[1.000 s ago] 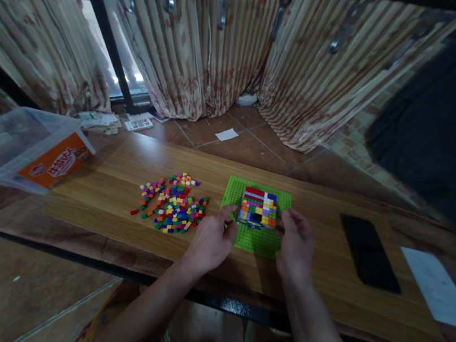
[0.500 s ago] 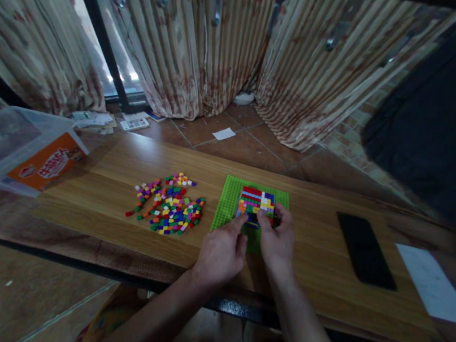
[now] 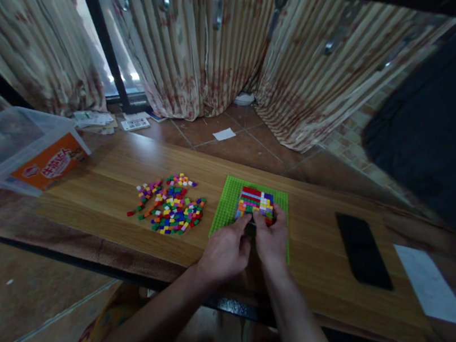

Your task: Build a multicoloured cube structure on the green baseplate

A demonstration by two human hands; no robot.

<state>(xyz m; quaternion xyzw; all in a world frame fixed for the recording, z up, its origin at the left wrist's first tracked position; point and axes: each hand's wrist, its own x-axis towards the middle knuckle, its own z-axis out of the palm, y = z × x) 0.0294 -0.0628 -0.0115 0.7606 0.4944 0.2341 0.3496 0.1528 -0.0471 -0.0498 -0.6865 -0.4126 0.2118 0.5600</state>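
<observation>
A green baseplate (image 3: pixel 229 202) lies on the wooden table (image 3: pixel 118 217), carrying a block of small bricks in many colours (image 3: pixel 256 200). My left hand (image 3: pixel 225 250) and my right hand (image 3: pixel 271 240) meet at the near edge of that block, fingertips pinched together against its front row. What the fingertips press or hold is too small to make out. A loose pile of small coloured bricks (image 3: pixel 169 208) lies left of the baseplate, apart from both hands.
A clear plastic box with an orange label (image 3: pixel 20 151) stands at the table's left end. A black phone (image 3: pixel 364 249) and a white sheet (image 3: pixel 434 284) lie to the right. Curtains (image 3: pixel 213 43) hang behind, with tiled floor below.
My hands have closed in from the two sides of the brick block to its near edge, and now touch each other there. The view shifted slightly.
</observation>
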